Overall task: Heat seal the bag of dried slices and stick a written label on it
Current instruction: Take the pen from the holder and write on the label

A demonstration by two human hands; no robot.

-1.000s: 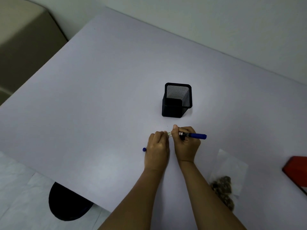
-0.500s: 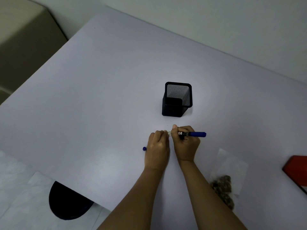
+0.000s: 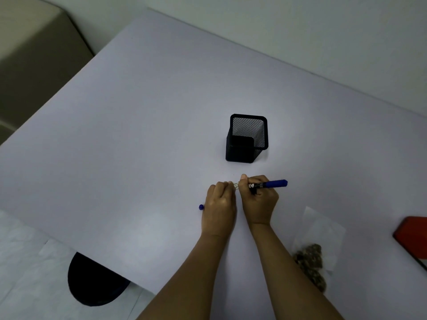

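Table (image 3: 138,135): wide bare stretch lying left and far of your hands; near edge cutting diagonally at lower left, black stool (image 3: 92,282) showing beneath it. Pen cap (image 3: 201,207) lying just left of your left hand (image 3: 219,209). Left hand curled, fingertips pinching small label (image 3: 236,185). Right hand (image 3: 258,202) closed around marker (image 3: 269,184), long axis running left-right, tip toward label, blue tail pointing right. Mesh pen holder (image 3: 247,138) standing just beyond. Bag of dried slices (image 3: 316,250) lying right of your right forearm, slices bunched at near end. Red object (image 3: 412,236) sitting at right edge.
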